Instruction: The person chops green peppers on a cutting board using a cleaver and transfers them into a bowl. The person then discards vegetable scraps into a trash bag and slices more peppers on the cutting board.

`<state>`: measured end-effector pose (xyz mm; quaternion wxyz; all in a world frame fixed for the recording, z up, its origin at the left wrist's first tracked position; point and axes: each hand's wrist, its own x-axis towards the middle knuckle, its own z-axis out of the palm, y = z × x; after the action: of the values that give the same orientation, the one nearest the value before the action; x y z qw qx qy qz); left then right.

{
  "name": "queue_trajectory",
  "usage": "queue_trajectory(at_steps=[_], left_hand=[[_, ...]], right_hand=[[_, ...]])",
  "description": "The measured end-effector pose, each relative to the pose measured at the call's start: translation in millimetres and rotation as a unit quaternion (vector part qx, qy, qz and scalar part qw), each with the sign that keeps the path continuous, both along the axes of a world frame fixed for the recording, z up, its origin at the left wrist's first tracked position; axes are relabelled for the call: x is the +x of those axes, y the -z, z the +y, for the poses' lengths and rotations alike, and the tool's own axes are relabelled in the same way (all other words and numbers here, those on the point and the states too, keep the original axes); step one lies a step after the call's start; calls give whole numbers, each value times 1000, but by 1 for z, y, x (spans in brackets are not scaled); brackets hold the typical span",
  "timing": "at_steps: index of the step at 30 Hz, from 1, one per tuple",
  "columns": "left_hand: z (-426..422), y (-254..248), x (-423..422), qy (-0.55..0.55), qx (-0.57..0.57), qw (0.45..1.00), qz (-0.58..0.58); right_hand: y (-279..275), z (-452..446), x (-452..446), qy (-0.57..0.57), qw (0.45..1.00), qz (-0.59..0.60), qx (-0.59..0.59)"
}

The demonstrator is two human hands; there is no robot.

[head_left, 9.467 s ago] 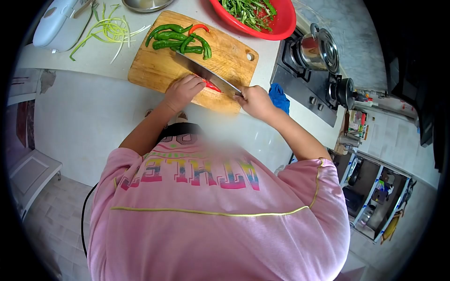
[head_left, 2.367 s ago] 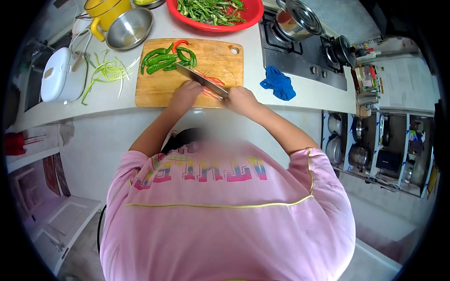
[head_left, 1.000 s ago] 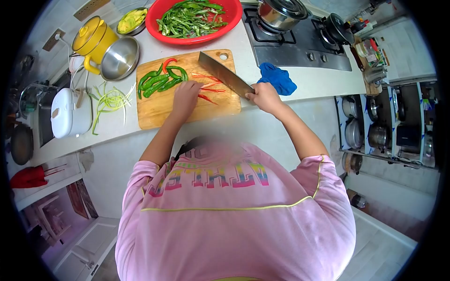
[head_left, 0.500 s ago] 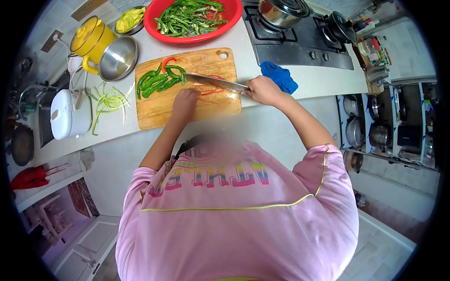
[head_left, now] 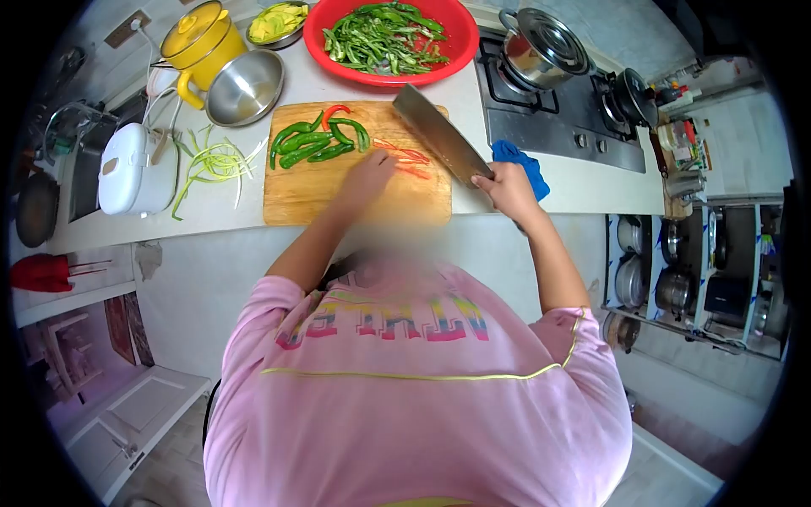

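Note:
My right hand (head_left: 511, 189) is wrapped round the handle of a cleaver (head_left: 445, 139). Its broad blade is tilted up, over the right edge of the wooden cutting board (head_left: 304, 196). On the board, my left hand (head_left: 370, 175) has its fingers curled together beside thin red pepper strips (head_left: 410, 155); what is in them, if anything, is hidden. Several whole green chili peppers (head_left: 304, 150) lie on the left part of the board. A curved red chili pepper (head_left: 334, 110) rests at their upper edge.
Behind the board stands a red basin (head_left: 463, 52) of cut green peppers. A steel bowl (head_left: 245, 87), yellow pot (head_left: 203, 51) and pale green strips (head_left: 215, 169) are left. A blue cloth (head_left: 525, 169) lies right, by the gas stove (head_left: 562, 127).
The cleaver has come away from the green peppers, to the right, and its blade has tilted up. My left hand has moved right to the red strips. The view has shifted.

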<state>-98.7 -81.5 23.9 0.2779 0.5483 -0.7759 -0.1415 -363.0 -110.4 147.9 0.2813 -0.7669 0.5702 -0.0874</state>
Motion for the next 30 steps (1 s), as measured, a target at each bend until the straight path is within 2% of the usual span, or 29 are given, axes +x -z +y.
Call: queue_trajectory(at_steps=[3,5,7,10,13,16,19,20,23,27,30], left_hand=[[-24,-10,-11,-49,-4,997,54],[-52,8,7,-9,-119,993,-2],[-69,0,33,-48,-152,986,-50],[-85,-34,71,-167,-81,972,-143],[-103,-37,89,-195,57,949,-242],[-118,-35,95,-183,156,943,-229],[-109,-48,91,-177,-49,977,-108],[-103,-56,89,-142,-126,981,-42],[-61,-71,66,-60,-210,973,-68],[5,-29,40,149,-163,974,-44],[21,-19,38,121,-223,967,-24]], right_hand=[[13,11,-2,52,998,-36,7],[20,24,-6,89,994,-63,31],[18,36,-4,118,986,-110,50],[23,55,-6,155,974,-145,72],[33,63,-10,179,966,-169,73],[27,69,-12,187,966,-167,62],[37,72,-21,176,973,-148,24],[35,75,-22,191,967,-161,38],[19,79,-12,220,955,-188,68],[25,78,-1,203,961,-172,77],[12,71,19,167,971,-148,86]])
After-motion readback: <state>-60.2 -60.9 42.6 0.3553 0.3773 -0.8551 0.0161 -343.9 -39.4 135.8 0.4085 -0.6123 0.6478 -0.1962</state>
